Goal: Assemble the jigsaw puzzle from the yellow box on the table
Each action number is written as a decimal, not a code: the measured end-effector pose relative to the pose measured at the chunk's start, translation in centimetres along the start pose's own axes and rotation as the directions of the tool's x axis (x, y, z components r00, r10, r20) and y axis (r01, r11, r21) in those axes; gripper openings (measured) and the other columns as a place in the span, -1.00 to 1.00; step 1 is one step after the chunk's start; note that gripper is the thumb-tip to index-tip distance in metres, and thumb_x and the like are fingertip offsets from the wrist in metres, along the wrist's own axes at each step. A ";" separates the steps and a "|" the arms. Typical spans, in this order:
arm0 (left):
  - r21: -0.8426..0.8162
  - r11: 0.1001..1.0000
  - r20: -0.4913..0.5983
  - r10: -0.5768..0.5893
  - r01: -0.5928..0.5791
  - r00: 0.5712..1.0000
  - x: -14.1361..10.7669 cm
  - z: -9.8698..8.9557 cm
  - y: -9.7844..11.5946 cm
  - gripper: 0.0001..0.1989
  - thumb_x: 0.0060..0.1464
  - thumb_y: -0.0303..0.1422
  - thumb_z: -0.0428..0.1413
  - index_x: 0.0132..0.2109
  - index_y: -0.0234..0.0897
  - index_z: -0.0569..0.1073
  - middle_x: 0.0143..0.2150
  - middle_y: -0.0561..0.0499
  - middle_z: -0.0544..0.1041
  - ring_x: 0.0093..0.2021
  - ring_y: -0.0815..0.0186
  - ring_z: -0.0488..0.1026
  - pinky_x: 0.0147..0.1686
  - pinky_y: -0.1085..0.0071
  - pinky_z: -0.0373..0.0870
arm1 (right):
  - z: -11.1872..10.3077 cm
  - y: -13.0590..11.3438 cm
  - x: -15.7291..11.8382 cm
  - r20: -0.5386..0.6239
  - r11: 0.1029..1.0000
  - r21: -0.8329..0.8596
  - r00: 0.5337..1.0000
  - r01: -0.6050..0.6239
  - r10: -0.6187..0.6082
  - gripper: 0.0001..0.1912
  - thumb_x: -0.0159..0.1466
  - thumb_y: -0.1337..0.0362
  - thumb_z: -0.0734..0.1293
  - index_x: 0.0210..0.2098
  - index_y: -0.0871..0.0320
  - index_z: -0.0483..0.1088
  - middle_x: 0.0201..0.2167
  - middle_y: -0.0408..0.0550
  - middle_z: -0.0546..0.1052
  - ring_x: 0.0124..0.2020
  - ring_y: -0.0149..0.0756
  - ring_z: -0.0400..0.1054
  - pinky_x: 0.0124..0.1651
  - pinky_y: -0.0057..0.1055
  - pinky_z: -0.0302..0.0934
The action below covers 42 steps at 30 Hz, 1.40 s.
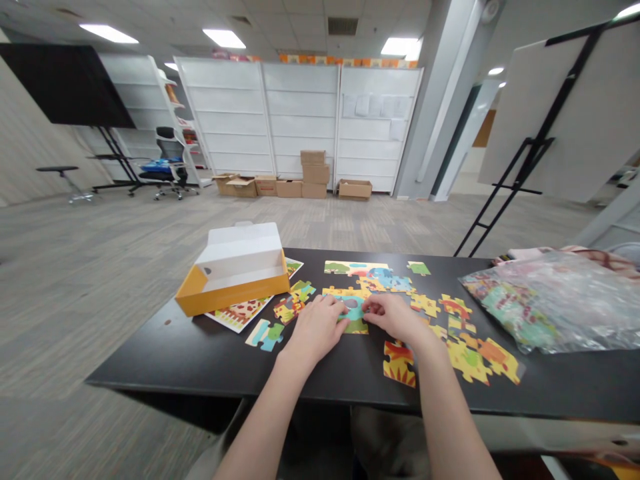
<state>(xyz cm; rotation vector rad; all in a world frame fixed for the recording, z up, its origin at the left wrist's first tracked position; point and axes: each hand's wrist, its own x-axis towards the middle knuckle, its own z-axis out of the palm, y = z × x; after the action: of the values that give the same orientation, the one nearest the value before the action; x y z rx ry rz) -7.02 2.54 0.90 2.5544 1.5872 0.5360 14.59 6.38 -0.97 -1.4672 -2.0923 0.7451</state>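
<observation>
Both my hands rest on a joined section of jigsaw [356, 325] at the middle of the dark table. My left hand [320, 325] lies over its left side, fingers spread. At its right edge, my right hand [387, 315] has its fingers bent together; what they hold, if anything, is too small to make out. Behind them is a joined strip with blue pieces [395, 281]. Many loose yellow pieces [467, 360] lie right of my right arm, and a red and yellow piece [399, 364] is just left of that forearm.
An open yellow box [235, 293] stands at the table's left, partly on a printed picture sheet [240, 315]. Loose pieces [266, 335] lie near it. A clear plastic bag [560, 300] covers the right side. A green piece [419, 268] is near the back edge.
</observation>
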 end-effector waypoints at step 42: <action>-0.156 0.958 0.228 -0.200 0.239 0.953 -2.9 -5.1 -5.7 -0.57 -0.04 -0.12 0.25 -0.01 -0.14 0.53 -0.16 0.03 0.61 -0.21 0.20 0.53 -0.29 0.40 0.33 | -1.1 -1.2 -0.8 -0.023 0.997 -0.047 0.998 -0.064 0.063 -0.84 0.28 0.24 0.31 -0.30 0.13 0.53 -0.36 -0.03 0.62 -0.35 -0.26 0.46 -0.28 -0.40 0.25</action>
<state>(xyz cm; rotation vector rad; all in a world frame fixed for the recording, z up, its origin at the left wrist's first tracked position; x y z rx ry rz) -14.76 2.08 3.53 2.1841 1.6364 0.3561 14.72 5.50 0.64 -1.5664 -2.0691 0.7045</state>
